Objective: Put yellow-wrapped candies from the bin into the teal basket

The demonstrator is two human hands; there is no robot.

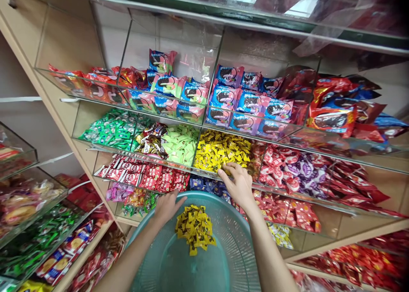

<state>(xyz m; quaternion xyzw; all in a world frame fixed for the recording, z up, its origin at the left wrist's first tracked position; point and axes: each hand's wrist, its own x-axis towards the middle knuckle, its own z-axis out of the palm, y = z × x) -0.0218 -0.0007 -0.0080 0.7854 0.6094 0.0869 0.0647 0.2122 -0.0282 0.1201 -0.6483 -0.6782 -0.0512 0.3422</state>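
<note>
A green plastic basket (238,241) with perforated sides is below me, a small heap of yellow-wrapped candies (195,228) lying toward its far side. My left hand (166,207) grips the basket's far-left rim, thumb on the inner side and fingers over the edge. Over the front edge of a clear bin reaches my right hand (238,182), its fingers apart and slightly bent, with nothing visible in them. Its fingertips are beside the loose yellow candies (222,149) that fill this bin. Part of the palm side is hidden.
Clear dividers split the stepped shelf (338,230) into bins. Green candies (111,130) and pale green candies (180,143) sit left; red and purple ones (308,173) sit right. Packaged cookies (223,98) stand above, under an overhanging glass shelf (204,11). Another rack (35,190) stands left.
</note>
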